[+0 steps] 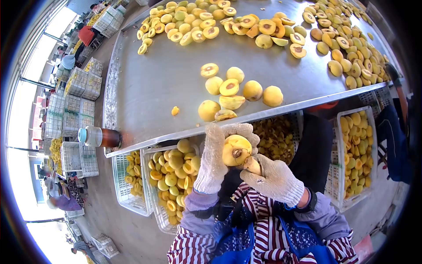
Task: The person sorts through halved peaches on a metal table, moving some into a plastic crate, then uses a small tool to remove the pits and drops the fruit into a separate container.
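My left hand (pixel 214 152), in a knitted work glove, is closed around a yellow peach half (pixel 233 147) just in front of the table edge. The cut face is turned up toward me, with the brown stone area showing. My gloved right hand (pixel 277 178) grips a small tool with a pale rounded end (pixel 252 165), pressed against the peach's lower side; its working tip is hidden. Just beyond the hands, a small group of whole and cut peaches (pixel 229 87) lies on the metal table (pixel 154 88).
More peaches (pixel 360 57) are heaped at the table's far side and right. Below the edge stand a crate of peaches (pixel 169 176), a crate of scraps (pixel 274 136) and another crate (pixel 356 154) at right. A jar (pixel 99 137) sits at the left corner. Co-workers are farther left.
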Tool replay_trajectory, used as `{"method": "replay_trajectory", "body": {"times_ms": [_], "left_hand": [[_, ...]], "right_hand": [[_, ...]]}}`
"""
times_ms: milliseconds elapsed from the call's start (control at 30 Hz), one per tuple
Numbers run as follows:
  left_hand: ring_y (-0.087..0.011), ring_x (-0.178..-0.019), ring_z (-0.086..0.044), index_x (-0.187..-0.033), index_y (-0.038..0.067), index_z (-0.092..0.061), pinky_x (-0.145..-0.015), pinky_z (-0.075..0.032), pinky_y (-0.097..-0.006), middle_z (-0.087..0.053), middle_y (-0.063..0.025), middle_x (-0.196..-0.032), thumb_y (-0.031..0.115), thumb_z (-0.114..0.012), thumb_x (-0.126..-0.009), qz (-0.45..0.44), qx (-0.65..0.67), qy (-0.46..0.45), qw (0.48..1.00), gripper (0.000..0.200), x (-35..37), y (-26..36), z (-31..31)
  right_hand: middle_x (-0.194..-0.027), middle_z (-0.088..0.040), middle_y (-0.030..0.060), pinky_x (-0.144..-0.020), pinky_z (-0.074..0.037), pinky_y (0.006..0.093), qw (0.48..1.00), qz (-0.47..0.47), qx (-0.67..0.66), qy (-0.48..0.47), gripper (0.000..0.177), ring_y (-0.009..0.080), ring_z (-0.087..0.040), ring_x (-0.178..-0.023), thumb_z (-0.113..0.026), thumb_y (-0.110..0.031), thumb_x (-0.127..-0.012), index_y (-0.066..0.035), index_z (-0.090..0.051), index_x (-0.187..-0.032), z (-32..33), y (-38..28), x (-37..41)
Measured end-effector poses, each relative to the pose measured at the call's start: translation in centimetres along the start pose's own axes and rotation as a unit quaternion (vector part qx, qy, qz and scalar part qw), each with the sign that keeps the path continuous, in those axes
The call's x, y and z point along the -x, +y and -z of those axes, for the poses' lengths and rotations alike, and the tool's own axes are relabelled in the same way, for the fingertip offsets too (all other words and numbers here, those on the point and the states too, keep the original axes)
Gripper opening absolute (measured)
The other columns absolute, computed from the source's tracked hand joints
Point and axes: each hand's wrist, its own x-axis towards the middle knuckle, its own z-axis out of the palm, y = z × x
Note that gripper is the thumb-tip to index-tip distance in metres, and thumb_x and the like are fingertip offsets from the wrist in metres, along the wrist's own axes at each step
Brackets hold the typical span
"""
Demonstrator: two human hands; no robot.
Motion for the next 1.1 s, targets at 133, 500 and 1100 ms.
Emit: {"method": "replay_trajectory", "body": {"times_ms": [133,500,1100], "left_hand": [[-0.0313,-0.095,-0.068,-0.116,-0.008,-0.061,-0.086,-0.057,-0.0403,-0.068,-0.024,-0.106,0.076,-0.031,-0.091,0.001,0.022,-0.001,1.0,0.092,0.6,-0.5,-0.9],[-0.0223,-0.097,-0.065,-0.125,-0.004,-0.06,-0.089,-0.053,-0.0333,-0.066,-0.0153,-0.112,0.068,-0.038,-0.095,0.054,-0.119,-0.075,0.989,0.081,1.2,3.3,-3.2],[-0.0356,-0.129,-0.05,-0.141,0.007,-0.042,-0.097,-0.052,-0.0452,-0.043,-0.0166,-0.147,0.041,-0.052,-0.101,-0.055,0.23,0.059,0.97,0.054,2.2,-2.7,-4.5]], "right_hand": [[-0.081,-0.069,0.0184,-0.067,-0.054,0.0409,0.997,-0.049,0.052,-0.023,0.043,0.0359,-0.069,-0.076,-0.07,-0.038,-0.086,-0.003,-0.06,-0.108,0.8,-0.9,0.4],[-0.075,-0.068,0.0126,-0.062,-0.053,0.0371,0.995,-0.061,-0.033,-0.076,0.036,0.0255,-0.068,-0.064,-0.066,-0.035,-0.09,-0.002,-0.06,-0.103,1.7,-0.4,1.6],[-0.091,-0.07,0.0195,-0.072,-0.055,0.0413,0.993,-0.036,-0.115,0.016,0.054,0.0373,-0.069,-0.085,-0.069,-0.04,-0.088,-0.007,-0.056,-0.129,0.8,1.9,2.1]]}}
